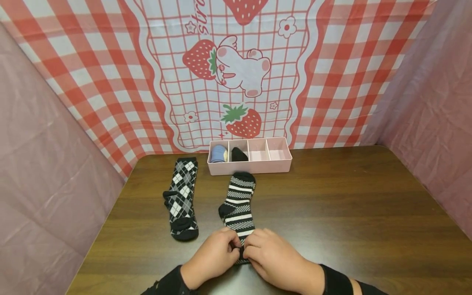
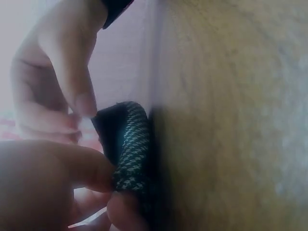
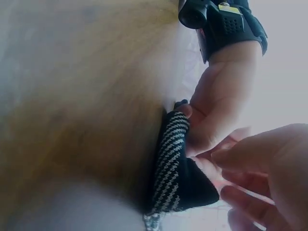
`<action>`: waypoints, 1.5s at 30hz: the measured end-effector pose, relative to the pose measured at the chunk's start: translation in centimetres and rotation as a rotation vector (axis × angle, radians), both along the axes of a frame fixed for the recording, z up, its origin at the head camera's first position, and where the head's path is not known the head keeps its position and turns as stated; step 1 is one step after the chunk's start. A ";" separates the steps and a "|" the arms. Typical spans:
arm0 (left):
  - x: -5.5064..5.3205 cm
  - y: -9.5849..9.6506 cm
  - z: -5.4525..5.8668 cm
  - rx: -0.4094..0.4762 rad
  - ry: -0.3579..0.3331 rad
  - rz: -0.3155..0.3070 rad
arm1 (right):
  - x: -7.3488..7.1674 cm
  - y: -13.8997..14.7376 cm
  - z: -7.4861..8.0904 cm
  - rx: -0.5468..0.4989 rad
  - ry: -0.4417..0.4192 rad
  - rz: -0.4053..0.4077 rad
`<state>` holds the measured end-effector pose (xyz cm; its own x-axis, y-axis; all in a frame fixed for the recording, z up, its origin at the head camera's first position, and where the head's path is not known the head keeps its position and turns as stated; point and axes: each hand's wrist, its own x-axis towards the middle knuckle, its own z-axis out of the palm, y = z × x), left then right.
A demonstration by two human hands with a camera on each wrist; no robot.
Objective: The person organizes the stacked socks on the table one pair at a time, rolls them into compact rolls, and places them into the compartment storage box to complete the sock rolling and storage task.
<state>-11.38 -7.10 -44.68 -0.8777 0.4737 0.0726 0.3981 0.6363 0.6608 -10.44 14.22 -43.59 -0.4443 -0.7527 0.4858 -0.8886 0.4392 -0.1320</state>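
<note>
A black-and-white striped sock [image 1: 239,205] lies on the table, its toe away from me and its near end folded up. My left hand [image 1: 215,252] pinches the near end at its left side; in the left wrist view its thumb and finger grip the patterned edge [image 2: 132,149]. At the right side, my right hand [image 1: 274,256] has thumb and fingertips curled at the corner of the raised black flap [image 3: 199,187]. Left of both hands, argyle socks [image 1: 183,198] lie flat, one on another.
A pink divided box [image 1: 250,167] stands at the table's back edge. A rolled blue sock [image 1: 219,154] sits in its leftmost compartment, a black bundle [image 1: 239,155] in the one beside it. Behind hangs a red checked strawberry cloth [image 1: 332,82]; the brown table [image 1: 343,213] extends to the right.
</note>
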 end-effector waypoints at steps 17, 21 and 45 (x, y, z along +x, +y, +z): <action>0.1 0.1 0.4 -0.044 0.012 -0.018 | -0.3 0.2 -0.5 0.165 -0.043 -0.119; 0.2 0.1 0.8 -0.132 0.036 -0.036 | -0.4 0.2 -0.7 0.142 -0.095 -0.120; 1.6 0.4 2.1 -0.390 0.578 -0.304 | -1.1 0.9 -1.0 -0.047 -0.743 -0.112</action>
<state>-9.75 -6.71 -42.55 -0.5771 0.7745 0.2591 0.8080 0.5876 0.0434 -11.51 15.16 -44.63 -0.7406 -0.6695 0.0585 -0.5085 0.5013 -0.7001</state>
